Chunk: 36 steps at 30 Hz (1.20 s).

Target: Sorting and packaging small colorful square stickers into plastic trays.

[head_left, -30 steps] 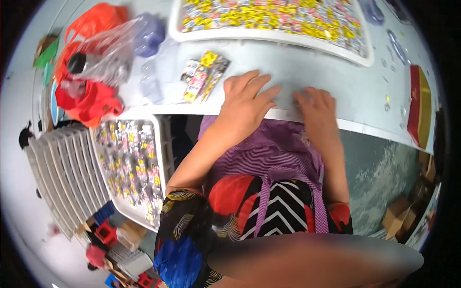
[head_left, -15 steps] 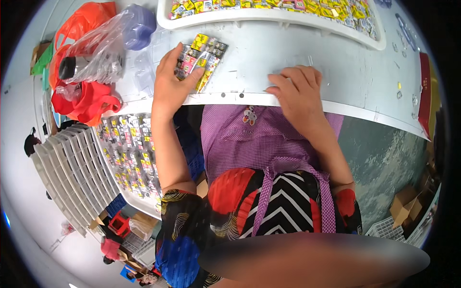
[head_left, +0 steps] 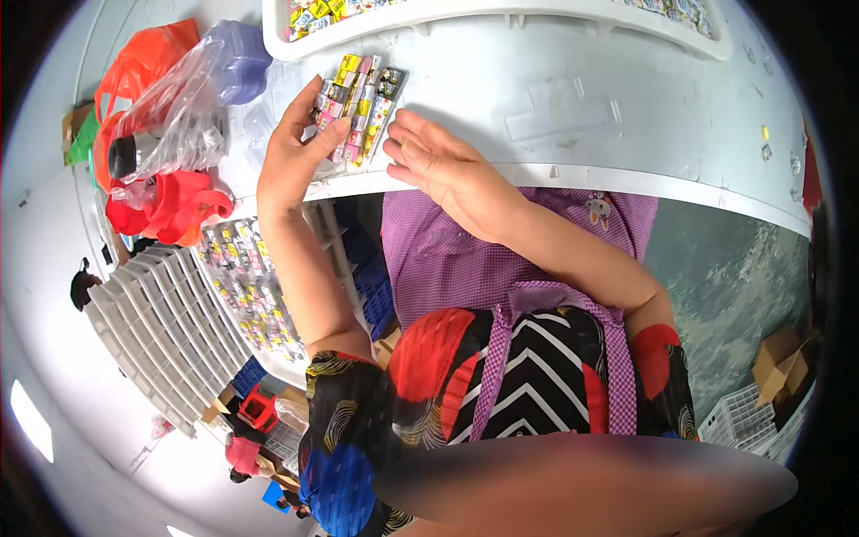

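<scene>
The broad white table spans the top of the view, its near edge curving across the person's purple checked apron. At the table's far side sits a long white plastic tray filled with small colourful packets. On the left lies a crumpled clear plastic bag over red and orange plastic bags, with a pale purple lidded plastic container beside it. Below the table edge on the left, a second white tray of small colourful packets rests near a white ribbed rack. The right hand lies flat on the table, fingers spread and slack, holding nothing, its fingertips just beside the packets. The left hand grips a flat stack of small colourful rectangular packets near the table's front edge, thumb pressed on top and fingers curled along the stack's left side
</scene>
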### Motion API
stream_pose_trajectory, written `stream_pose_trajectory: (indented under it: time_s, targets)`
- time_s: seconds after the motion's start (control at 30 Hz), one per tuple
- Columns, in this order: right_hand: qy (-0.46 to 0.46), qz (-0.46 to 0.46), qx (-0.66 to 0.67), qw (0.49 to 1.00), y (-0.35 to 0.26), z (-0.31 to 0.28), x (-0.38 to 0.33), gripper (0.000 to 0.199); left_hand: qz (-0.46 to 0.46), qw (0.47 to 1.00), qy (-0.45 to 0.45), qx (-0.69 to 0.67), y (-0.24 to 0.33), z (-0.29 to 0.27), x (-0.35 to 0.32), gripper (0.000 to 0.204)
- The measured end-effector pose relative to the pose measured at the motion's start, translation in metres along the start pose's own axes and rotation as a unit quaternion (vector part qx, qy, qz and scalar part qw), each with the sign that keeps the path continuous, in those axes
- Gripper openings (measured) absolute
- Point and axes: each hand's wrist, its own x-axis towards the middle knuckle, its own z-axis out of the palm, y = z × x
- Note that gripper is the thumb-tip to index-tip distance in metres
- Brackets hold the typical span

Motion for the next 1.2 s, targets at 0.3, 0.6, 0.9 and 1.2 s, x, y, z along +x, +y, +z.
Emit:
stream_pose_trajectory:
  time_s: [0.3, 0.6, 0.9, 1.2]
  targets:
    - [-0.009, -0.013, -0.055, 0.998, -0.001, 0.002, -0.002, 0.07, -0.014, 0.999, -0.014, -0.041, 0.002, -0.003, 0.003, 0.079]
    - [-0.029, -0.007, 0.095, 0.995, 0.006, -0.01, 0.001, 0.067, -0.011, 0.999, -0.029, -0.023, 0.004, -0.006, 0.006, 0.077]
    - [-0.027, -0.02, 0.054, 0.998, 0.005, -0.008, 0.0, 0.07, 0.066, 0.981, -0.017, 0.183, 0.018, 0.016, -0.01, 0.078]
    - [-0.045, -0.04, -0.268, 0.962, -0.057, -0.001, -0.052, 0.048, 0.094, 0.965, 0.031, 0.242, 0.009, 0.023, -0.024, 0.085]
